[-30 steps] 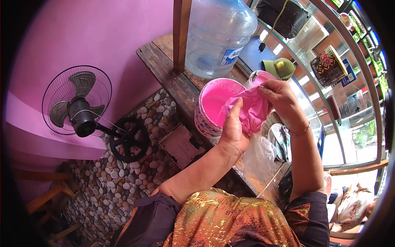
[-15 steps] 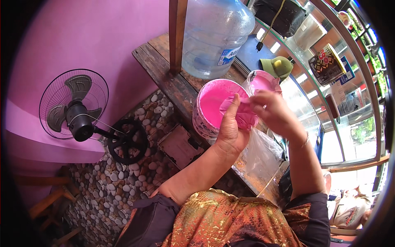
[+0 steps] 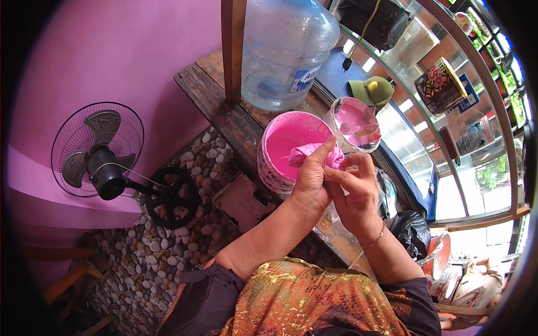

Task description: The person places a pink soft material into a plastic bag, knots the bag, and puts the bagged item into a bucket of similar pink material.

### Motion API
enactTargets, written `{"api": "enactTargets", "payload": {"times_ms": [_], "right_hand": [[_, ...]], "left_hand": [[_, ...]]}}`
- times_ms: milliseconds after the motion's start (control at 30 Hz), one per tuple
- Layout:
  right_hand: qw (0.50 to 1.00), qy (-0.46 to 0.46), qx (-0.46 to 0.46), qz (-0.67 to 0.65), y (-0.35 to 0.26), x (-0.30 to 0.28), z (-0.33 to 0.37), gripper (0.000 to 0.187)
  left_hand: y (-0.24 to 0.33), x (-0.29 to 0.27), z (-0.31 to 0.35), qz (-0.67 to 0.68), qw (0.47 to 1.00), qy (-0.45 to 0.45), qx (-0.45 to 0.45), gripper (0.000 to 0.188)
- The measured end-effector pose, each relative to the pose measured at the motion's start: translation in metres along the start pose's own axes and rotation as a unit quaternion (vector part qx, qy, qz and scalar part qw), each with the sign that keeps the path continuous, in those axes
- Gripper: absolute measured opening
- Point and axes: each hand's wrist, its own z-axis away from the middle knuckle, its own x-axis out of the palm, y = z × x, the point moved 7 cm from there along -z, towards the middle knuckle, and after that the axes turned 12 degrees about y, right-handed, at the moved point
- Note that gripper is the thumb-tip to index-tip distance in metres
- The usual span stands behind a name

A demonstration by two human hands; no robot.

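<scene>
A bunched, crumpled pink piece of thin material point(image 3: 305, 152), cloth or plastic, is gripped in my left hand point(image 3: 312, 176), its thumb pressed over it. It hangs above the open mouth of a large bucket with pink inside point(image 3: 261, 159). Close against it on the right is my right hand point(image 3: 358, 190), with thumb and fingertips pinched together. What those fingertips hold, if anything, is hidden. Behind my hands stands a smaller tub of pink paint-like liquid point(image 3: 341, 109), with what looks like a brush resting in it.
A big clear blue water jug point(image 3: 283, 50) and a wooden post point(image 3: 232, 50) stand on the wooden bench point(image 3: 216, 101). A green cap point(image 3: 372, 91) lies by the glass case point(image 3: 417, 134). A black fan point(image 3: 106, 162) stands left, on a pebbled floor point(image 3: 151, 246).
My right hand has come down and nearer, from above the pink material to beside my left hand, uncovering the smaller tub. My left hand keeps its grip on the pink material.
</scene>
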Motion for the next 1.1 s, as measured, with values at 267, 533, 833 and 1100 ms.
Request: {"api": "enactTargets", "payload": {"times_ms": [267, 533, 833, 1100], "right_hand": [[0.951, -0.045, 0.267, -0.147, 0.054, -0.012, -0.033, 0.015], [0.939, -0.232, 0.223, -0.121, 0.07, -0.004, -0.093, 0.015], [0.955, -0.229, 0.172, -0.076, 0.096, 0.021, -0.127, 0.014], [0.953, -0.225, 0.182, -0.087, 0.103, 0.033, -0.123, 0.012]], "left_hand": [[0.013, -0.016, -0.007, -0.045, 0.995, -0.048, 0.072, 0.031], [0.008, -0.018, 0.005, 0.027, 0.996, -0.024, 0.086, 0.032], [0.001, -0.03, 0.019, 0.055, 0.998, 0.027, 0.008, 0.02], [-0.004, -0.048, 0.012, 0.048, 0.996, 0.014, -0.07, 0.021]]}}
